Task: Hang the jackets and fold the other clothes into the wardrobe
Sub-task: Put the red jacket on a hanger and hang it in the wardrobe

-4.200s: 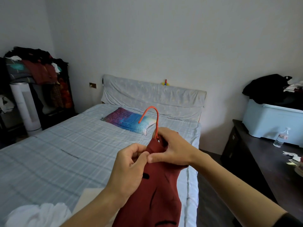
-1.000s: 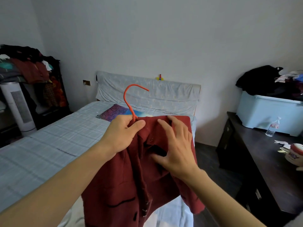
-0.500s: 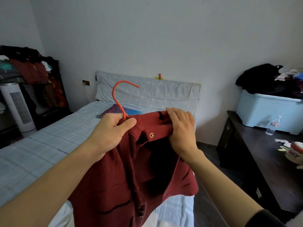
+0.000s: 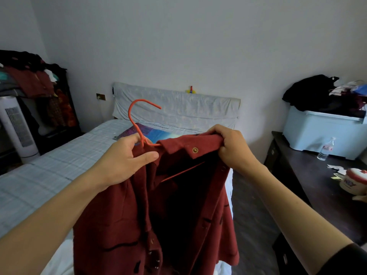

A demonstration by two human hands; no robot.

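A dark red jacket [image 4: 123, 225] with snap buttons hangs in front of me over the foot of the bed. An orange hanger [image 4: 133, 118] sits partly inside it, its hook sticking up and its right arm showing in the open front. My left hand [image 4: 123, 155] grips the hanger's neck together with the jacket's left collar. My right hand [image 4: 232, 148] grips the jacket's right shoulder and holds it out to the right.
A bed [image 4: 59, 155] with a checked sheet and a colourful pillow [image 4: 139, 132] lies ahead. A black rack [image 4: 59, 108] piled with clothes and a white fan [image 4: 17, 126] stand left. At right a dark dresser [image 4: 309, 185] carries a pale blue bin [image 4: 321, 132], a water bottle [image 4: 325, 148] and a cup [image 4: 353, 180].
My right hand went from lying flat on the jacket's front to gripping its right shoulder, and pulled it out to the right. The front has opened. My left hand kept its grip on the hanger.
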